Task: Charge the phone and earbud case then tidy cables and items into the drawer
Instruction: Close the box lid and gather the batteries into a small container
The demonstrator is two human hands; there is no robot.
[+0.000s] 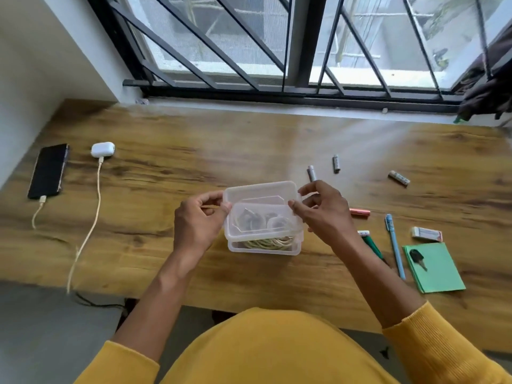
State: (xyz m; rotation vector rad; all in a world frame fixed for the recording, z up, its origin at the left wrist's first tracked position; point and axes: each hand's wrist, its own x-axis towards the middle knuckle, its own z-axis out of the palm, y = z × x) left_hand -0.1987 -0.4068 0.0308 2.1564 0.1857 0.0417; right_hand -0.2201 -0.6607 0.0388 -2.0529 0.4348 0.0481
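A clear plastic box (263,246) holding coiled cables sits mid-table (166,245); the left hand (198,221) and right hand (322,210) pinch its clear lid (261,196) at either end, tilted above it. Far left lie the phone (48,171) and earbud case (102,149), each plugged into a pale cable (92,217). To the right lie batteries (336,163), a blue pen (394,245), an eraser (426,234) and a green notepad (436,273) with a key (417,257) on it.

A black phone (48,171) lies flat, screen up, at the wooden desk's (171,151) far left, a pale cable (37,210) plugged into its near end. Beside it, a white earbud case (102,149) sits closed, its own pale cable (88,217) trailing off the desk's front edge.
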